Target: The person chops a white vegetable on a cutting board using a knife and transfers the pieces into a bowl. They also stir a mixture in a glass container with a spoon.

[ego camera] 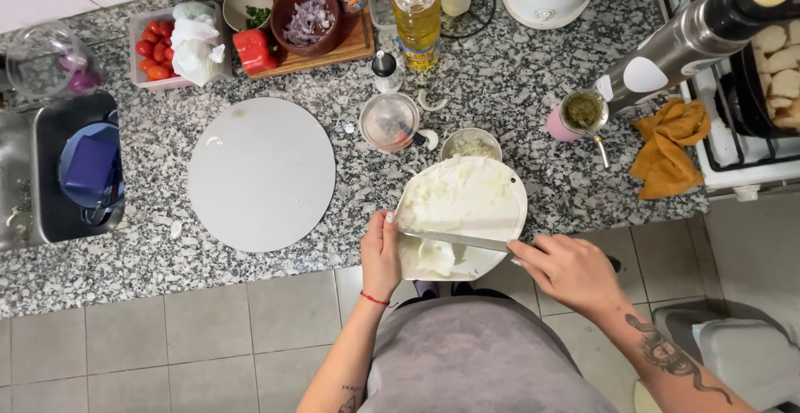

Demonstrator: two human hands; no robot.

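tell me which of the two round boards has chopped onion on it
The white round board held over the counter edge by the left hand, knife across it; the grey round board lies nearly bare.

Free granite [500, 88] at 12 o'clock of small bowl [471, 143]; glass jar [389, 121] blocks 10 o'clock, mate cup [581, 113] 2 o'clock.

A thin red string bracelet [373, 299] circles the left wrist. Dark snake-like tattoo [667, 353] runs along the bare right forearm; 1 small tattoo [350, 398] marks the left. Grey top [483, 359].
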